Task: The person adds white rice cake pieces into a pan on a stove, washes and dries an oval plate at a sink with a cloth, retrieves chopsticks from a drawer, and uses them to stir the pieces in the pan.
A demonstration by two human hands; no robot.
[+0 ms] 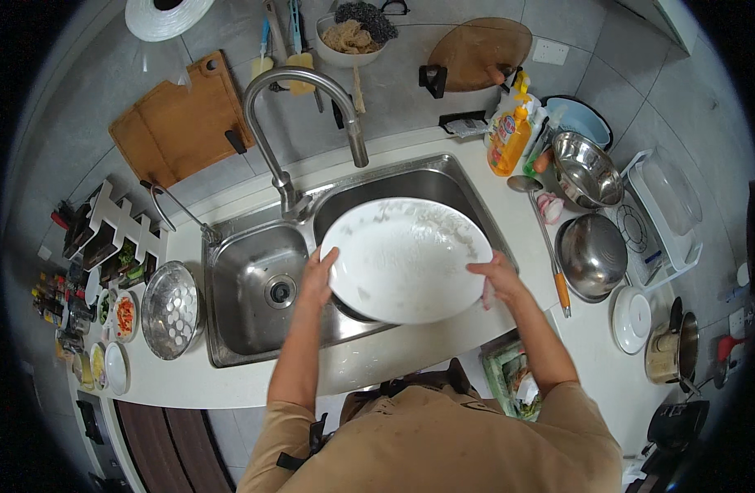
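A large white oval plate (408,262), with a wet, marked surface, is held level over the right basin of the stainless steel sink (362,339). My left hand (319,277) grips its left edge, thumb on top. On the opposite edge, my right hand (497,277) holds the rim the same way, and part of a pinkish cloth (486,294) shows beside it. The plate hides much of the right basin. Behind the plate rises the curved faucet (306,74). The left basin (248,296) has a drain and holds no dishes.
At left stand a metal bowl with white round pieces (171,311) and small dishes of food (125,315). To the right are a dish soap bottle (510,138), a ladle (547,243), metal bowls (592,256), a dish rack (673,265) and a pot (667,351).
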